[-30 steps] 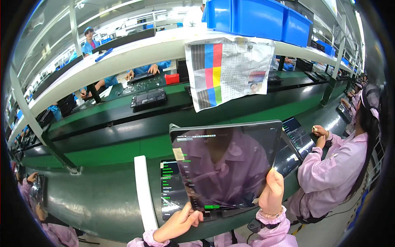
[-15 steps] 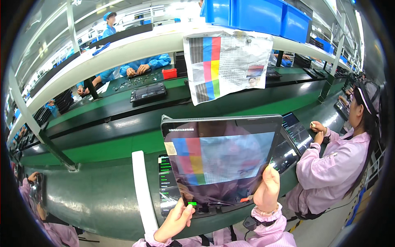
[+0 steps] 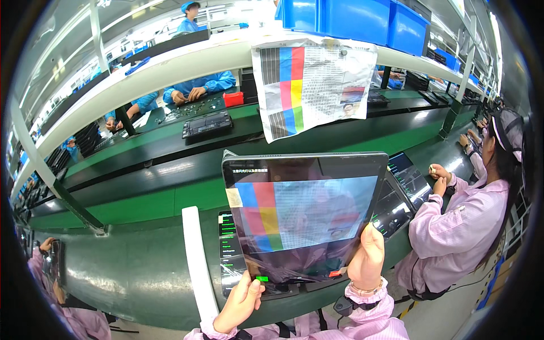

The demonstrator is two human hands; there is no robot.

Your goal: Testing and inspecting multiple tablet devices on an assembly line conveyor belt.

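Both my hands hold up a tablet [image 3: 306,212] in a dark frame. Its screen carries a camera picture of the colour chart hanging ahead, with a small green button and a small red one low on it. My left hand [image 3: 242,299] grips the lower left corner, thumb close to the green button. Around the right edge, low down, my right hand [image 3: 367,259] is closed. Ahead hangs the creased paper chart [image 3: 314,90] with coloured blocks and fine print. Behind the tablet, partly hidden, a second tablet [image 3: 228,241] with lines of green text lies on the bench.
A white strip [image 3: 198,260] lies left of my arm on the green bench [image 3: 130,266]. At right, a co-worker in pink [image 3: 462,221] sits beside more tablets [image 3: 409,178]. Blue bins [image 3: 354,25] stand on the shelf above. Across the line, a person in blue handles small parts.
The tablet and the scene have shifted slightly in view, and the chart stands a little higher. Both hands keep their grip. The co-worker's hands at right have moved slightly.
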